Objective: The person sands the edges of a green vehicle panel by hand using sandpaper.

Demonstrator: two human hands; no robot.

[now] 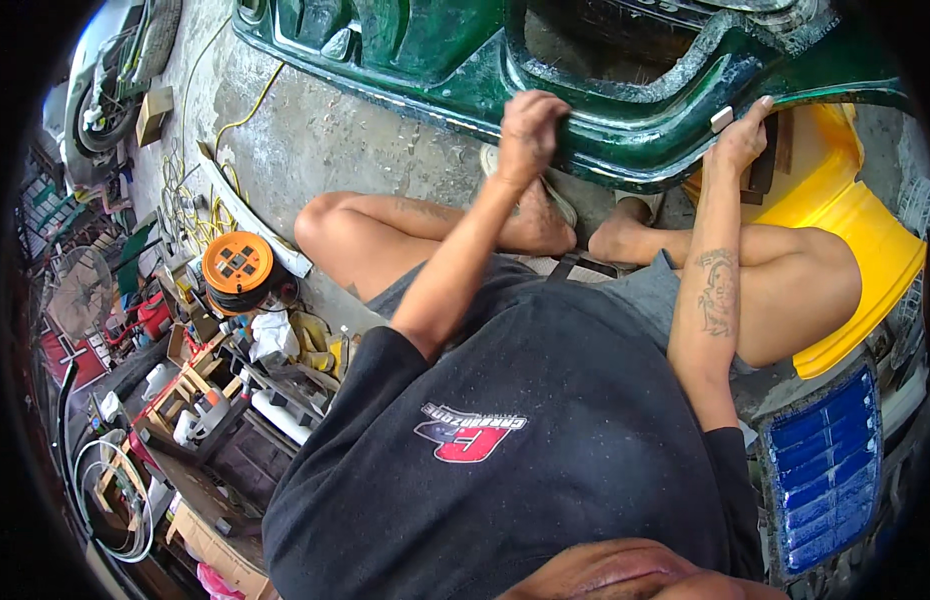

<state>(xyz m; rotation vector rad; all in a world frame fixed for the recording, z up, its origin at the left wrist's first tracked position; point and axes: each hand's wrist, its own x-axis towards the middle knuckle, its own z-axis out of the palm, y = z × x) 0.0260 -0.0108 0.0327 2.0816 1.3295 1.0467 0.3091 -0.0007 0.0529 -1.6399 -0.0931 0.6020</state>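
Observation:
A glossy green car body panel [615, 135] with a large cut-out opening lies across the top of the view, in front of my crossed legs. My left hand [533, 135] is at its near edge, fingers curled into a closed shape; whatever they may hold is hidden. My right hand [740, 143] grips the panel's rounded lower edge farther right, one finger laid over the top and the others partly hidden. Beside its knuckles, a small pale block [722, 119] rests against the green surface; I cannot tell if the hand holds it.
To my right are a yellow plastic-looking panel [840, 235] and a blue slatted panel [825, 465]. An orange cable reel [238, 262] stands at left, near a yellow cord [247, 115] on the concrete floor. Tools and boxes crowd the lower left; a car wheel [110, 120] shows far left.

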